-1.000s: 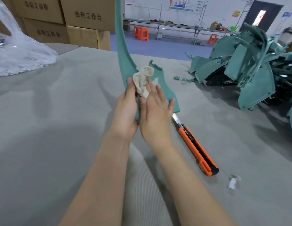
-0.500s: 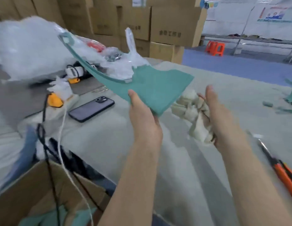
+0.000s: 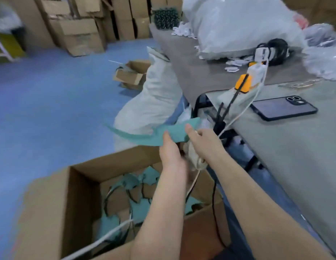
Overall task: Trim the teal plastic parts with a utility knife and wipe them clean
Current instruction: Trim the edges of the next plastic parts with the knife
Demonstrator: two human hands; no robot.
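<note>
1. Over the far rim of an open brown cardboard box [image 3: 60, 203], both hands hold one flat teal plastic part [image 3: 176, 131] in the air, clear of the desk.
2. The left hand [image 3: 172, 152] grips the part's near edge, with the thumb on top and the fingers curled out of sight beneath.
3. The right hand [image 3: 202, 143] is closed round a crumpled cream cloth rag [image 3: 193, 158], which bulges out below its palm. Its thumb lies on the part's upper face, just right of the left thumb.
4. The part's broad end sits between the two thumbs and reaches a little beyond them. Its long, thin, curved tail sweeps away to the left of the left hand and is blurred at the tip.
5. Below the forearms, inside the box, lie more loose teal plastic pieces [image 3: 143, 206], mixed with dark and white cables.
6. Beyond the hands, a tall white woven sack [image 3: 156, 98] stands on the blue floor [image 3: 51, 109].
7. To the right of the right hand runs the grey desk [image 3: 294, 156]. A dark smartphone [image 3: 283, 107] lies face down on it.
8. Farther off on the desk is an orange plug [image 3: 243, 84]. A white cable [image 3: 238, 117] drops over the desk edge close behind the right hand.
9. Farthest from the hands, a big white plastic bag [image 3: 238, 25] rests on the desk.
</note>
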